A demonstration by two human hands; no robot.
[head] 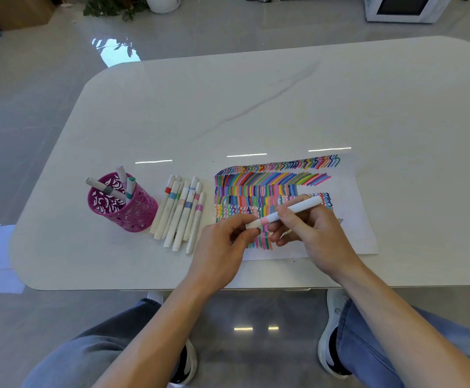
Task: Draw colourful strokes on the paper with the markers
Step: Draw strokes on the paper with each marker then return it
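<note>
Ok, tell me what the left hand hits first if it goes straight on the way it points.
The left hand pinches the end of the marker. Pushed further up and right, it would likely meet the right hand, which grips the same marker above the paper. Depth is unclear.

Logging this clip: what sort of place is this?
Most likely a living or dining room at home, though an office is possible: a white marble-look table, a potted plant on the glossy floor, and what looks like a microwave beyond.
</note>
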